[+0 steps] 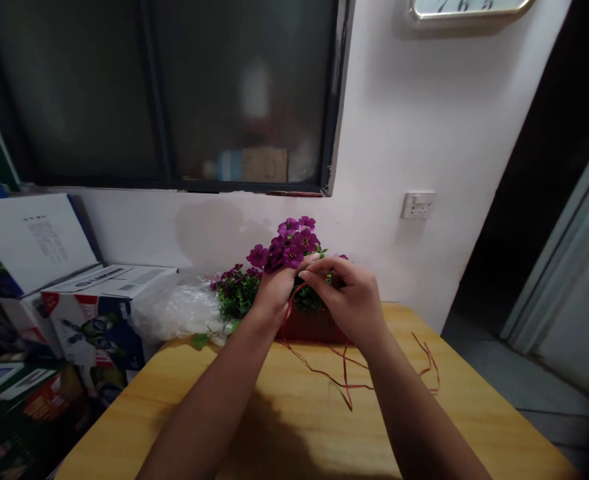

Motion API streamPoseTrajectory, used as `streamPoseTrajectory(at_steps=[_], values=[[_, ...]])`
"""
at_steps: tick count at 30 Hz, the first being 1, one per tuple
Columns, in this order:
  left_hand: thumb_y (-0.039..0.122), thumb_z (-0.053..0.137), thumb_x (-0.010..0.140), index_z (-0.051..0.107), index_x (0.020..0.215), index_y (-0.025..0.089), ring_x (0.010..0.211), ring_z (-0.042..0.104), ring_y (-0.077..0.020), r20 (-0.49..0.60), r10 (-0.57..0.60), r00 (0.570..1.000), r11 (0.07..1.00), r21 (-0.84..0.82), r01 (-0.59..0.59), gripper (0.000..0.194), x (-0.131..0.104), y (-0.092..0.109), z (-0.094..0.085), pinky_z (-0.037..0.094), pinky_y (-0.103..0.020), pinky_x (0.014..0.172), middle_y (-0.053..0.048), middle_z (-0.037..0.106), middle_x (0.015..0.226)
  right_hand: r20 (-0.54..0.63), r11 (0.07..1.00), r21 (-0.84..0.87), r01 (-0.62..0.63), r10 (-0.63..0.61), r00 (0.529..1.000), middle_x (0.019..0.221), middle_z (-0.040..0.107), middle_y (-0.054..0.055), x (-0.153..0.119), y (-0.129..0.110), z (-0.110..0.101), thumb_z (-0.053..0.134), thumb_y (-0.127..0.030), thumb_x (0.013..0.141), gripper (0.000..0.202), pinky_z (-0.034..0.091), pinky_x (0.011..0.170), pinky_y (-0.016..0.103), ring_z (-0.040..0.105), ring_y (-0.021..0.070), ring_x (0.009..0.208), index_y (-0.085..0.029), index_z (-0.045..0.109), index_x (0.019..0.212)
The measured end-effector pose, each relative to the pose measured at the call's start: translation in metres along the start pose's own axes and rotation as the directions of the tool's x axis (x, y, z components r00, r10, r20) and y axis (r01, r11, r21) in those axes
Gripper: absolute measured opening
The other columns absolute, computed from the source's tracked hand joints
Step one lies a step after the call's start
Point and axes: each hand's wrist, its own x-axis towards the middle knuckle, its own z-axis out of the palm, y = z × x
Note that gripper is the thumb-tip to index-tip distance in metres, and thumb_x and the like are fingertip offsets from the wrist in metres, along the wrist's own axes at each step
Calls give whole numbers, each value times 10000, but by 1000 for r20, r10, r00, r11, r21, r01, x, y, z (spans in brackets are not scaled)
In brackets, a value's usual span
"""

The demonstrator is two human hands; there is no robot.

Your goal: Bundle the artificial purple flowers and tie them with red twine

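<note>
A bunch of purple flowers point(293, 245) stands up out of my left hand point(276, 293), whose fingers are wrapped round its stems. Beside it, my right hand point(349, 293) pinches a thin red ribbon point(297, 291) close to the stems. The ribbon's long loose part trails down and lies in loops across the table to the right. Behind my hands stands a reddish-brown planter point(314, 327) with green leaves point(237, 295) and more purple blossoms. My hands hide much of the planter and the lower stems.
A crumpled clear plastic bag point(184, 310) lies at the table's back left. Stacked cartons point(94, 320) stand left of the wooden table point(294, 427). Behind it is a white wall with a window point(244, 93), a socket point(418, 205) and a clock point(467, 8). A dark doorway is at right.
</note>
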Motion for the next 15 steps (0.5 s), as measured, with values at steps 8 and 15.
streamPoseTrajectory(at_steps=[8,15], values=[[149,846,562,764,834,138,984,670,-241,200,-186,962,981,-11,192,285,-5,20,2,494,-319,917,-72,751,856,10,953,-115,279,-280,960,768,673,-8,0,4,4,716,-214,831,68,482,668,265,610,124,702,-212,665,878],[210,824,624,773,905,163,1025,658,-248,278,-160,947,987,74,145,289,-8,29,-5,499,-317,914,-73,755,950,51,964,-94,247,-243,969,781,633,4,0,9,6,677,-217,839,112,477,652,288,572,139,678,-227,626,938]])
